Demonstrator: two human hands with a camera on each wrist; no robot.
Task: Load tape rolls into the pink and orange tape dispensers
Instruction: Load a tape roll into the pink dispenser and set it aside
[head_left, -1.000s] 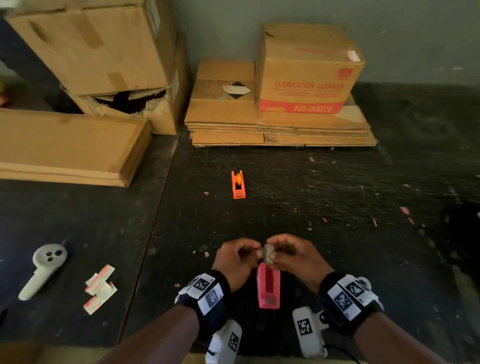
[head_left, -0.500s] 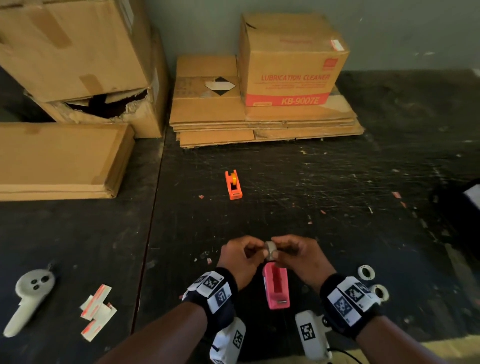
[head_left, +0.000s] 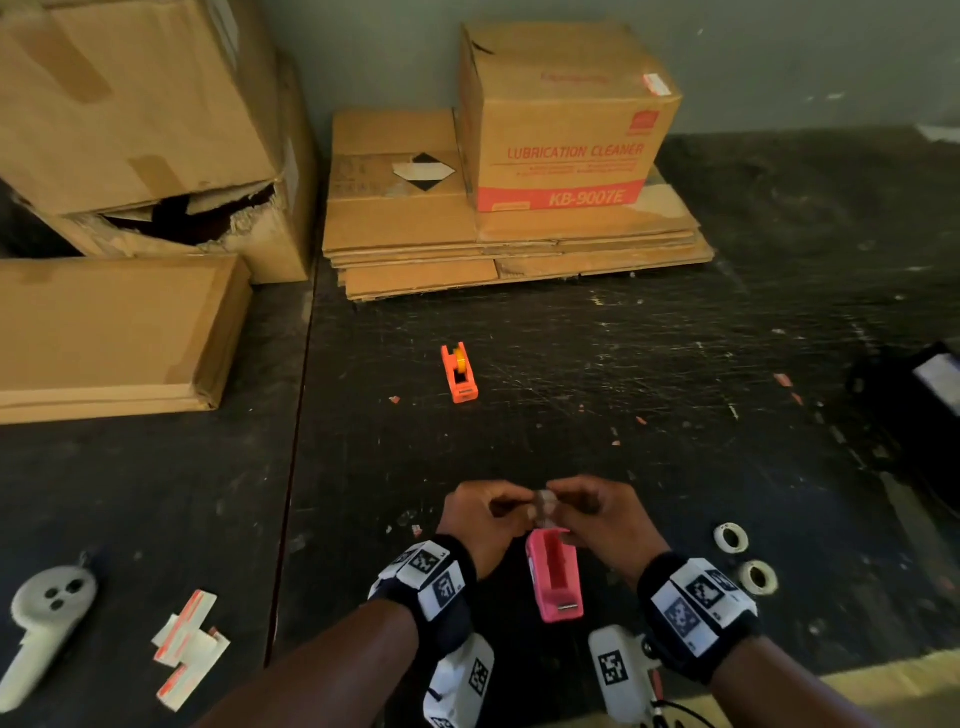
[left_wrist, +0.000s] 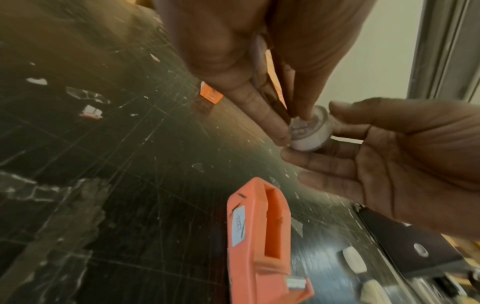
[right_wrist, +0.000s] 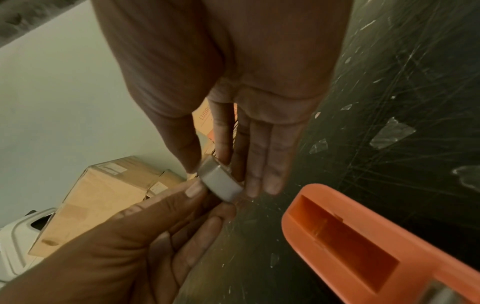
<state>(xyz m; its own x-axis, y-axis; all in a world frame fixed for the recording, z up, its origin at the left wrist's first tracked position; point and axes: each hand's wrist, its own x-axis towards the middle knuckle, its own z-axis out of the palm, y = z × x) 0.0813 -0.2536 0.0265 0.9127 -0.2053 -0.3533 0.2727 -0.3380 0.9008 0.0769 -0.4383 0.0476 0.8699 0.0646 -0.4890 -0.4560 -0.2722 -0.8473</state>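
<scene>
A small pale tape roll (head_left: 545, 506) (left_wrist: 309, 131) (right_wrist: 221, 183) is pinched from both sides, by my left hand (head_left: 511, 512) and my right hand (head_left: 569, 512), fingertips meeting on it. They hold it just above the far end of the pink dispenser (head_left: 555, 574), which lies on the dark table with its slot (left_wrist: 271, 226) (right_wrist: 345, 244) empty. The orange dispenser (head_left: 459, 374) stands farther off at the centre with a yellow roll in it. Two spare white rolls (head_left: 731, 537) (head_left: 758, 577) lie to the right of my right wrist.
Cardboard boxes (head_left: 566, 114) and flattened cartons (head_left: 104, 332) line the back and left. A white controller (head_left: 44, 618) and red-and-white paper tabs (head_left: 187, 639) lie at the near left. A dark object (head_left: 924, 384) sits at the right edge.
The head view has swung right, bringing the two spare rolls into sight. Both hands still hold the roll over the pink dispenser, with only small finger shifts.
</scene>
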